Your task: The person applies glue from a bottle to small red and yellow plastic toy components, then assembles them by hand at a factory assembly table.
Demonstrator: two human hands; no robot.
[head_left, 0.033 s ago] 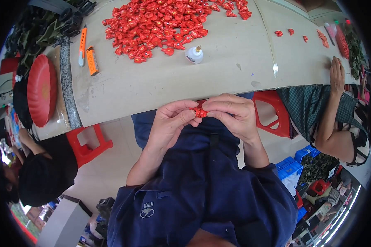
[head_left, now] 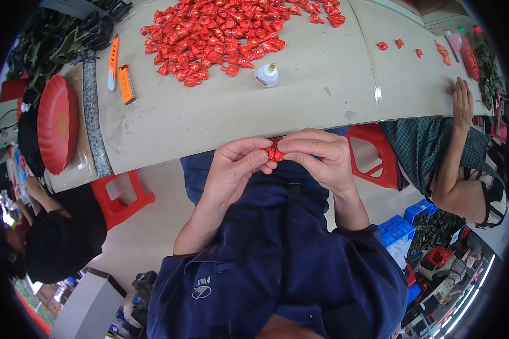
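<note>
Just off the near edge of the table, a small red moulded plastic part [head_left: 275,154] is pinched between my two hands. My left hand [head_left: 235,168] grips it with thumb and forefinger from the left. From the right, the thumb and fingertips of my right hand [head_left: 323,161] close on it, so much of its surface is covered. A big heap of similar red parts [head_left: 215,37] lies at the far side of the table [head_left: 220,121]. Between the heap and my hands stands a small white bottle [head_left: 266,75] with a brownish tip.
Left on the table are an orange utility knife [head_left: 113,62], an orange box [head_left: 126,85] and a red scalloped tray [head_left: 57,124]. A few red pieces [head_left: 382,46] lie far right, near a co-worker's hand [head_left: 462,101]. Red stools [head_left: 373,158] stand beside me; another person sits at left.
</note>
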